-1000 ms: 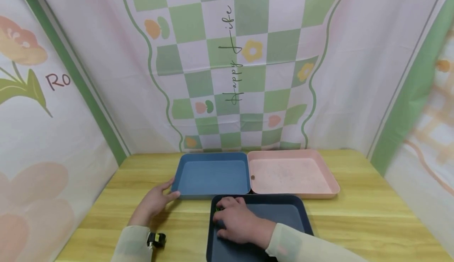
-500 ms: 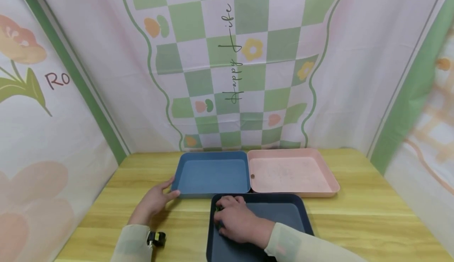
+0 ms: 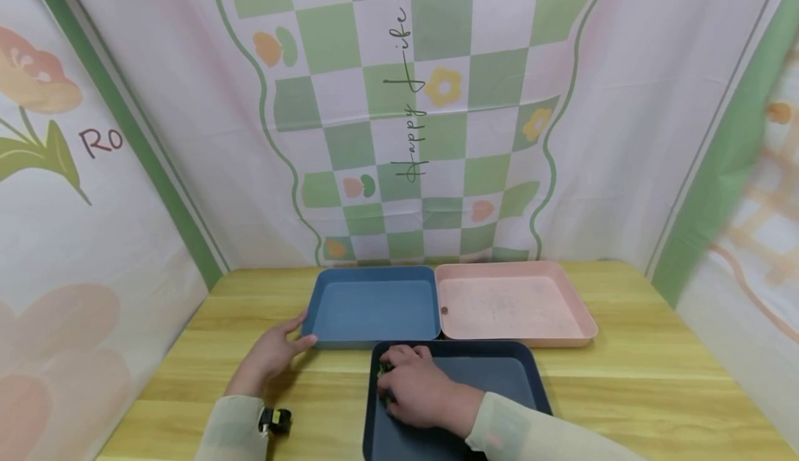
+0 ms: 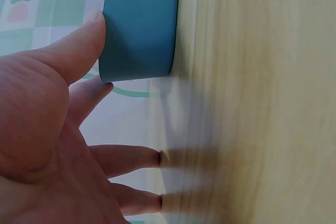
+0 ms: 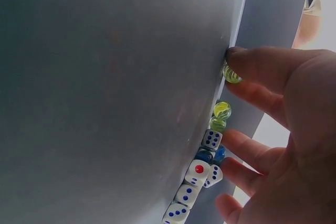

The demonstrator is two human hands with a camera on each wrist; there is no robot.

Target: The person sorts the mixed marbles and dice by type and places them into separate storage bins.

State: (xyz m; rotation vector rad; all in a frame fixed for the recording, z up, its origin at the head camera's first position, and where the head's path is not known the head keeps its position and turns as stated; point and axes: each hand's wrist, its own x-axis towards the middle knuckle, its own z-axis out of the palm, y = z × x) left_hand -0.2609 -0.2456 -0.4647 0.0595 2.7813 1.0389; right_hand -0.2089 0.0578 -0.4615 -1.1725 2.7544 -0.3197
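My right hand (image 3: 418,386) reaches into the dark grey tray (image 3: 493,381) at its left wall. In the right wrist view, its thumb and index finger pinch a green-striped glass marble (image 5: 232,75) at the foot of that wall. Along the same edge lie two more yellow-green marbles (image 5: 222,110), blue marbles (image 5: 219,153) and several white dice (image 5: 197,173) with blue and red pips. Its other fingers are close beside them. My left hand (image 3: 270,355) touches the near-left corner of the blue tray (image 3: 310,308) with thumb and index finger, the rest spread straight.
A pink tray (image 3: 577,308) adjoins the blue one on the right, with a small brownish round thing (image 3: 444,310) at its left edge. All three trays stand on a wooden table (image 3: 637,378). Behind hangs a printed curtain (image 3: 399,114).
My right hand's fingers have shifted very slightly at the dark tray's left wall. The left hand and the trays keep their places.
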